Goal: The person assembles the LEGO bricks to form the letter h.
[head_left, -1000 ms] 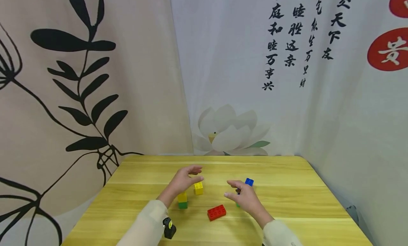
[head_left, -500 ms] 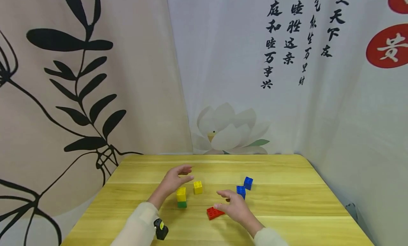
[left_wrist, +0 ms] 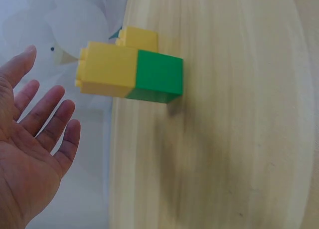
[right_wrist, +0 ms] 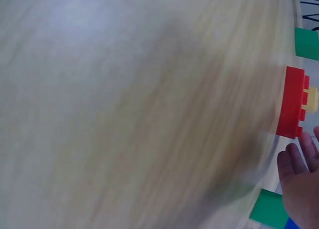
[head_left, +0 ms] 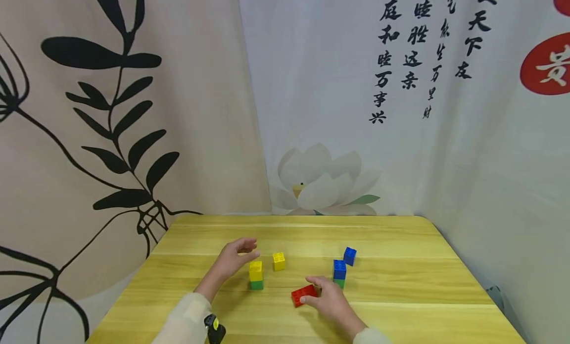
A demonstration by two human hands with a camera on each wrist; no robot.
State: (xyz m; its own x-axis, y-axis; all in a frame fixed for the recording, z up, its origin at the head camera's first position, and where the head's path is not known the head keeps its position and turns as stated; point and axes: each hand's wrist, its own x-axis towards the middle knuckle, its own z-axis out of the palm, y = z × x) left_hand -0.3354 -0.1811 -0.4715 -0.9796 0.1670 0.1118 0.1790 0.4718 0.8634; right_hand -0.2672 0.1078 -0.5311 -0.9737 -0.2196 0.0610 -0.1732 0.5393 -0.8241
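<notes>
My right hand (head_left: 328, 298) is at the right end of a red building brick (head_left: 304, 295) lying on the table, thumb and forefinger spread on either side of that end. In the right wrist view, the fingertips (right_wrist: 305, 137) come right to the studded edge of the red brick (right_wrist: 290, 102). My left hand (head_left: 235, 257) hovers with relaxed fingers beside a stack of a yellow brick (head_left: 256, 270) on a green brick (head_left: 256, 285). The left wrist view shows that palm (left_wrist: 30, 164) holding nothing, apart from the yellow-and-green stack.
Behind the stack stands a single yellow brick (head_left: 278, 261). To the right, a blue brick (head_left: 339, 269) sits on a green brick (head_left: 339, 283), with another blue brick (head_left: 350, 256) just behind. A printed curtain (head_left: 213, 111) hangs beyond the wooden table's far edge (head_left: 303, 220).
My right hand has come down and left, from beside the blue bricks to the red brick. The left hand has drifted left, uncovering the yellow brick on the green one.
</notes>
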